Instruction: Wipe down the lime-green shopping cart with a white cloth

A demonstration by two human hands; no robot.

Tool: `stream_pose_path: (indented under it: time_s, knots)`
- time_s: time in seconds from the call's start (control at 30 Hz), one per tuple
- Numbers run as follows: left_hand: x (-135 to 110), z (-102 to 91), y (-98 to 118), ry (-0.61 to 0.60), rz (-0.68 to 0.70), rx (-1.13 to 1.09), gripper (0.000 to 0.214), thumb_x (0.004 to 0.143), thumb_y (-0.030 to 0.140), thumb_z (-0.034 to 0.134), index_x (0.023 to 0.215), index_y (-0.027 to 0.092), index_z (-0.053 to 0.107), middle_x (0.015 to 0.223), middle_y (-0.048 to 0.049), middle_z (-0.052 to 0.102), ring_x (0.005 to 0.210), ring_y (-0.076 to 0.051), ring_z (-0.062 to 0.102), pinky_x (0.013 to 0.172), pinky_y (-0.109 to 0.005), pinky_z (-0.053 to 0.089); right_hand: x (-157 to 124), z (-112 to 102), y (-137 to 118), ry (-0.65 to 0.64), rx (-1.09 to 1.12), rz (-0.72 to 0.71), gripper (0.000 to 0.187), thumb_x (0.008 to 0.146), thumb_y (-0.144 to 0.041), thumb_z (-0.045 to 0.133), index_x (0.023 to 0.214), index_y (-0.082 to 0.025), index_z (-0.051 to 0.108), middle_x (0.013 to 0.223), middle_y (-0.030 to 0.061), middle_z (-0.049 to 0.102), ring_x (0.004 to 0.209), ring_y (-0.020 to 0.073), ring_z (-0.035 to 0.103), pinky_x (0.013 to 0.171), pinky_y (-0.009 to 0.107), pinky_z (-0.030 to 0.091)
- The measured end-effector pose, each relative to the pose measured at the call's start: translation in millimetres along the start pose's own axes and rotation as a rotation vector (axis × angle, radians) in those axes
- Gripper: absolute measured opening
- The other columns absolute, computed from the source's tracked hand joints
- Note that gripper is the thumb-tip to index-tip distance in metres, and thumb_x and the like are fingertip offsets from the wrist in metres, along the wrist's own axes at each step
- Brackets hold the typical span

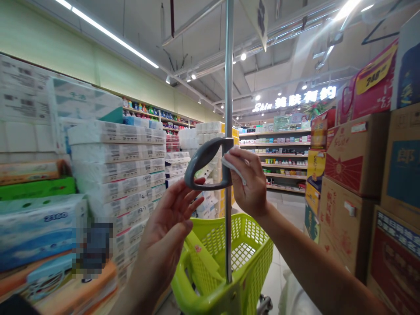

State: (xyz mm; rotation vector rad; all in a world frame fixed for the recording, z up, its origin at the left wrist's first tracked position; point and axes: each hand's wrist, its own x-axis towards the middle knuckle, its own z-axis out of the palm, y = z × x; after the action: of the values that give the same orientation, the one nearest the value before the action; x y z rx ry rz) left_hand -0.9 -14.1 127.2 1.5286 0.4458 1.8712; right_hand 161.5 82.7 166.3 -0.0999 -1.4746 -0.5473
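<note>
A grey looped handle (204,162) is fixed to a tall metal pole (229,131) that rises from a lime-green plastic shopping basket (229,258). My right hand (249,181) is closed on a small white cloth (233,168) and presses it against the pole where the handle joins. My left hand (170,218) is open just below the handle, fingers stretched toward its lower edge and touching it or nearly so.
Stacked packs of toilet paper and tissue (118,170) line the left side. Cardboard boxes (357,175) are piled on the right. Store shelves (282,157) and a lit sign stand at the back of the aisle.
</note>
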Motion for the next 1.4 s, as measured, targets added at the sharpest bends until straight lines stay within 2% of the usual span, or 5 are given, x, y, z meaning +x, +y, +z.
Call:
stream_pose_path:
  time_s: [0.37,0.7,1.0,1.23,1.4]
  knots:
    - [-2,-0.2,-3,0.018,-0.007,-0.028,0.058,0.075,0.013,0.066,0.129,0.032,0.057,0.142,-0.0021,0.056,0.133,-0.027,0.049,0.11,-0.042,0.044,22,9,-14,-0.171,0.086,-0.272,0.034,0.096,-0.013,0.05,0.127,-0.023,0.062,0.121,0.0072,0.063,0.122,0.0222,0.056,0.107,0.041,0.049]
    - [-3,-0.4,-4,0.01,-0.001,-0.019,0.06,0.074,0.012,0.065,0.13,0.031,0.056,0.141,-0.0034,0.057,0.134,-0.028,0.048,0.11,-0.044,0.045,20,7,-7,-0.164,0.063,-0.234,0.035,0.096,-0.014,0.05,0.126,-0.028,0.062,0.122,0.0047,0.063,0.121,0.0219,0.057,0.106,0.042,0.049]
    - [-2,1.0,-4,0.003,0.025,0.004,0.059,0.072,0.01,0.062,0.128,0.03,0.058,0.139,-0.0036,0.058,0.133,-0.028,0.05,0.108,-0.042,0.048,-10,3,-4,0.076,0.178,0.249,0.027,0.095,-0.015,0.051,0.115,-0.024,0.067,0.118,0.0063,0.063,0.116,0.0202,0.059,0.103,0.043,0.048]
    - [-2,2.3,-6,0.065,0.015,-0.006,0.06,0.073,0.013,0.064,0.129,0.032,0.057,0.142,-0.003,0.056,0.134,-0.027,0.049,0.106,-0.041,0.05,-38,10,-20,0.178,0.729,0.991,0.02,0.091,-0.032,0.059,0.107,-0.025,0.07,0.099,0.0015,0.071,0.087,0.0157,0.065,0.079,0.031,0.054]
    - [-7,3.4,-19,0.082,-0.049,-0.007,0.064,0.072,0.015,0.065,0.132,0.035,0.055,0.145,-0.0012,0.054,0.134,-0.026,0.049,0.11,-0.043,0.045,-57,12,-30,0.133,0.872,1.14,0.02,0.086,-0.032,0.065,0.104,-0.026,0.072,0.083,-0.0019,0.07,0.075,0.0129,0.06,0.069,0.025,0.049]
